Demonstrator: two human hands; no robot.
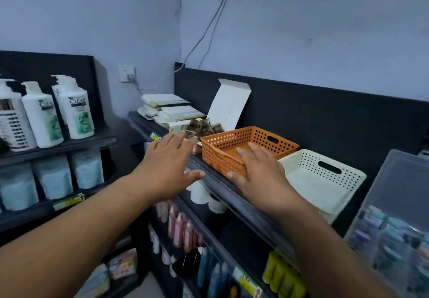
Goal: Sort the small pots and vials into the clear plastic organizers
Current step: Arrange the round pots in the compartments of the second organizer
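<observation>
The right hand (pixel 257 172) is lying flat on the orange basket's (pixel 220 153) near corner, maybe to hold it steady. The left hand (pixel 167 158) is hovering open just left of it, holding nothing. The clear organizer (pixel 399 181) of small pots (pixel 378 222) is sitting well right of the basket.

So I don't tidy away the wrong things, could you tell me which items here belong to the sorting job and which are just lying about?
Belongs to the job: clear plastic organizer; small pots and vials in it.
Just lying about: orange basket, right hand on its rim; cream basket; open white carton; Clear shampoo bottles; stacked packets.
</observation>
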